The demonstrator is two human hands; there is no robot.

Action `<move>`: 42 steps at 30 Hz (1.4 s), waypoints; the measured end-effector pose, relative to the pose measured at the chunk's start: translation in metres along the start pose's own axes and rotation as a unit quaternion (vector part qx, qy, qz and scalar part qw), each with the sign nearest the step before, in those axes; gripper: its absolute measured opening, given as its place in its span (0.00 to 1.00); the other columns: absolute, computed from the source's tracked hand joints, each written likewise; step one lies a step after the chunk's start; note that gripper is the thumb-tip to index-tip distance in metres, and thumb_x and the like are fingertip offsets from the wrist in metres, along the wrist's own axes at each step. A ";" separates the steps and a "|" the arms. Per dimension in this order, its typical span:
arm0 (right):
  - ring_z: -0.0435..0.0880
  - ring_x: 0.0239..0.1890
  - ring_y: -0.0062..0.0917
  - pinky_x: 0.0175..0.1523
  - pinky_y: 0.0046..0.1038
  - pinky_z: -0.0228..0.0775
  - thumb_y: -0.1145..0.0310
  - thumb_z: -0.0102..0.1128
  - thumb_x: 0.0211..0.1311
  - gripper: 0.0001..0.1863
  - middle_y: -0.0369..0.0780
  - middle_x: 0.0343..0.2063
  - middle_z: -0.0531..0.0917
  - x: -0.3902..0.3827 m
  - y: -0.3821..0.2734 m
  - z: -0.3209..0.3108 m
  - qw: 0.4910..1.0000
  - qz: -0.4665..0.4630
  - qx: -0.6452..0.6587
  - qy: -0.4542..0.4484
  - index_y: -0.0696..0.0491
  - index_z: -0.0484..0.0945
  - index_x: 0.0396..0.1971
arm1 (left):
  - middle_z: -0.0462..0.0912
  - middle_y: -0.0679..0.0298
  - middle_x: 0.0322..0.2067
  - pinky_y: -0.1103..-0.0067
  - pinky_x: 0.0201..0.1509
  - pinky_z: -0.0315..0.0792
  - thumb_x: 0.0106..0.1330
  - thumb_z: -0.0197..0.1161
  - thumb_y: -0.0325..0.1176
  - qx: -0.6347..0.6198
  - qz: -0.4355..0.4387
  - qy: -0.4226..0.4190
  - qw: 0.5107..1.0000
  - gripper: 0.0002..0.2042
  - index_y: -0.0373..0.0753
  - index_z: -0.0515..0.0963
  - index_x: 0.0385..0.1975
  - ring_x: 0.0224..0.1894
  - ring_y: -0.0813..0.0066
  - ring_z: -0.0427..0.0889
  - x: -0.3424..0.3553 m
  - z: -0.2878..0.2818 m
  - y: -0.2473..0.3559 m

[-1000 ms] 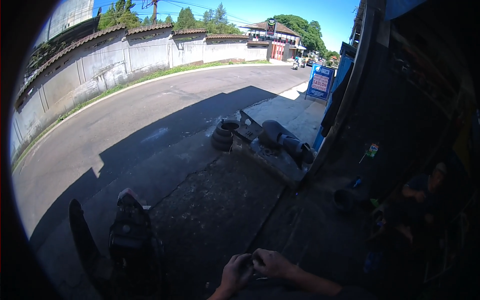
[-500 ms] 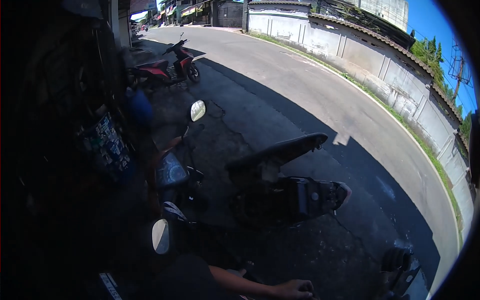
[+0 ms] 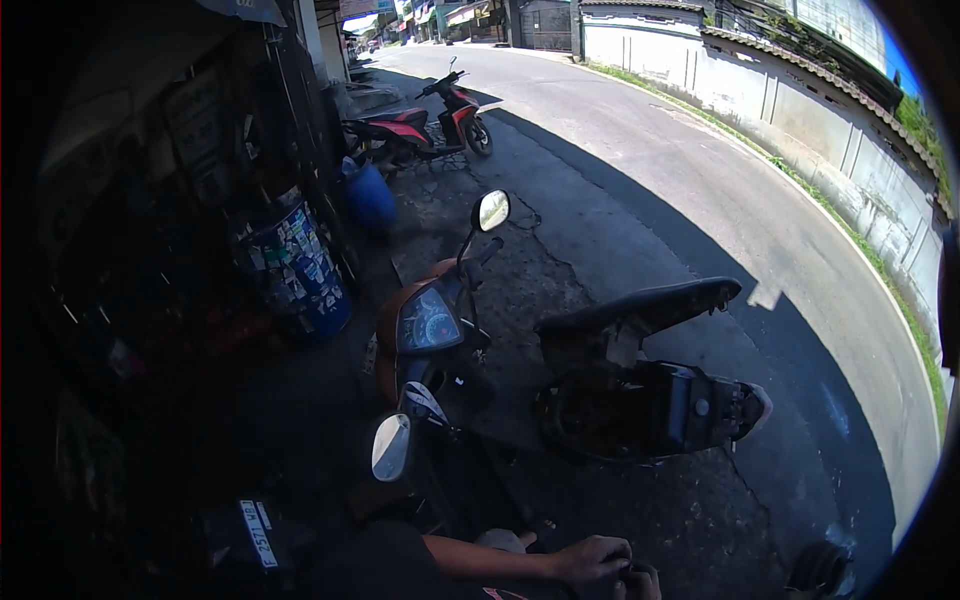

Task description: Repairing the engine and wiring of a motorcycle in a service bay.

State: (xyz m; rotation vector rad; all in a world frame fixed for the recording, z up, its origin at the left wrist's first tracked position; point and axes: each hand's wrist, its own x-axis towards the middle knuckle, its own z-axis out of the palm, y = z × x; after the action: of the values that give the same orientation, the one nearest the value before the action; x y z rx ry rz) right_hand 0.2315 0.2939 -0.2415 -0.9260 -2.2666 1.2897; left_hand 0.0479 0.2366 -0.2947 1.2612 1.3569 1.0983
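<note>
Low in the head view, my left forearm reaches out from a dark sleeve. My left hand (image 3: 592, 558) is closed, its fingers curled inward. Right against it is my right hand (image 3: 643, 580), also closed and partly cut off by the lower edge. Something small and dark may be between them; I cannot make it out. Beyond my hands stands a scooter with an orange-brown front (image 3: 400, 310), two mirrors and a lit-looking dial panel (image 3: 430, 321). Its seat (image 3: 650, 308) is tilted up, baring the dark compartment (image 3: 690, 405) beneath. Neither hand touches the scooter.
A red and black scooter (image 3: 430, 130) is parked farther off, near a blue barrel (image 3: 368, 195). A sticker-covered drum (image 3: 305, 270) stands at the left. At lower left is a number plate (image 3: 257, 535). A sunlit road (image 3: 640, 130) runs along a white wall (image 3: 760, 100).
The view has turned left, so the scooters sit farther right in it, and the picture is brighter. My right hand has come into view against my left.
</note>
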 end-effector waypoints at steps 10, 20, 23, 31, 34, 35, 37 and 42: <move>0.85 0.49 0.37 0.52 0.33 0.76 0.71 0.62 0.59 0.11 0.50 0.48 0.82 -0.051 0.017 0.002 0.977 0.139 0.077 0.139 0.63 0.80 0.38 | 0.81 0.55 0.34 0.74 0.42 0.76 0.72 0.59 0.29 -0.020 0.032 -0.081 0.996 0.07 0.32 0.75 0.43 0.38 0.68 0.83 0.016 0.042 -0.008; 0.85 0.48 0.37 0.58 0.35 0.75 0.57 0.68 0.60 0.29 0.49 0.46 0.83 -0.139 0.016 0.011 0.885 0.272 0.136 0.353 0.60 0.74 0.55 | 0.84 0.57 0.32 0.77 0.40 0.77 0.69 0.59 0.23 -0.022 -0.011 -0.254 0.967 0.03 0.30 0.76 0.37 0.34 0.75 0.83 0.022 0.122 -0.004; 0.84 0.51 0.39 0.59 0.34 0.75 0.55 0.68 0.60 0.31 0.49 0.49 0.82 -0.182 0.006 0.015 0.865 0.297 0.052 0.401 0.58 0.75 0.57 | 0.84 0.52 0.30 0.72 0.39 0.78 0.67 0.62 0.27 0.047 0.045 -0.336 0.940 0.05 0.32 0.76 0.37 0.34 0.65 0.86 0.014 0.155 0.002; 0.84 0.52 0.33 0.56 0.33 0.76 0.51 0.72 0.56 0.31 0.45 0.50 0.82 -0.251 -0.019 0.060 0.734 0.444 0.056 0.510 0.54 0.79 0.55 | 0.83 0.45 0.33 0.57 0.43 0.76 0.67 0.62 0.39 0.111 0.138 -0.554 0.814 0.13 0.34 0.77 0.38 0.41 0.40 0.83 -0.007 0.223 0.014; 0.84 0.52 0.32 0.56 0.33 0.76 0.51 0.73 0.55 0.32 0.45 0.51 0.82 -0.249 -0.030 0.066 0.686 0.464 0.081 0.554 0.56 0.79 0.55 | 0.83 0.44 0.35 0.57 0.43 0.76 0.67 0.63 0.39 0.160 0.177 -0.594 0.768 0.13 0.34 0.76 0.38 0.42 0.39 0.82 -0.007 0.231 0.015; 0.84 0.52 0.33 0.57 0.33 0.76 0.51 0.73 0.55 0.32 0.46 0.51 0.82 -0.246 -0.028 0.071 0.670 0.442 0.085 0.591 0.56 0.79 0.54 | 0.83 0.44 0.35 0.57 0.43 0.76 0.67 0.63 0.39 0.163 0.183 -0.600 0.761 0.13 0.34 0.76 0.38 0.42 0.39 0.82 -0.005 0.230 0.016; 0.84 0.52 0.33 0.57 0.33 0.76 0.51 0.74 0.55 0.32 0.46 0.51 0.82 -0.239 -0.020 0.076 0.646 0.414 0.085 0.636 0.57 0.79 0.54 | 0.83 0.45 0.30 0.62 0.37 0.76 0.67 0.63 0.35 0.135 0.200 -0.593 0.768 0.11 0.32 0.74 0.34 0.38 0.44 0.85 0.004 0.230 0.018; 0.84 0.50 0.34 0.56 0.34 0.75 0.49 0.73 0.55 0.30 0.47 0.46 0.83 -0.208 0.009 0.064 0.687 0.446 0.060 0.570 0.58 0.80 0.50 | 0.78 0.44 0.28 0.60 0.36 0.71 0.69 0.61 0.34 0.102 0.203 -0.585 0.778 0.09 0.35 0.72 0.35 0.35 0.35 0.77 0.045 0.215 0.022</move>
State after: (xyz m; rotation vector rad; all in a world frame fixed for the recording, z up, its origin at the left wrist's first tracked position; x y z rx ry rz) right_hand 0.3448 0.1124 -0.2820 -2.1109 -0.6889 0.6520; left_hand 0.2626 0.2845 -0.3074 1.9541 0.2257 0.2069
